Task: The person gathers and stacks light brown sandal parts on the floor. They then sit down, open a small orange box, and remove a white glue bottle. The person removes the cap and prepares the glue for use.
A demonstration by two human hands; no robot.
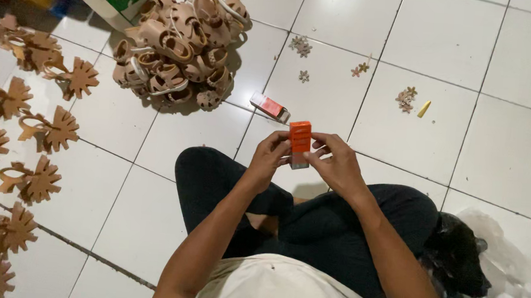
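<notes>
Sandal-strap heap (179, 43) beyond hands-held orange box (300, 139)

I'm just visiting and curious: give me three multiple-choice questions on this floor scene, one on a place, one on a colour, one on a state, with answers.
1. Where does the second small box lie?
A. on the floor tiles beside the tan sandal pile
B. on the lap
C. inside the black bag

2. What colour is the small box in the hands?
A. green
B. orange
C. blue

3. How is that box held?
A. flat on one palm
B. upright between both hands
C. under one foot

Answers: 1 A, it rests beside the sandal pile. 2 B, it is orange. 3 B, left hand and right hand pinch it upright.
</notes>
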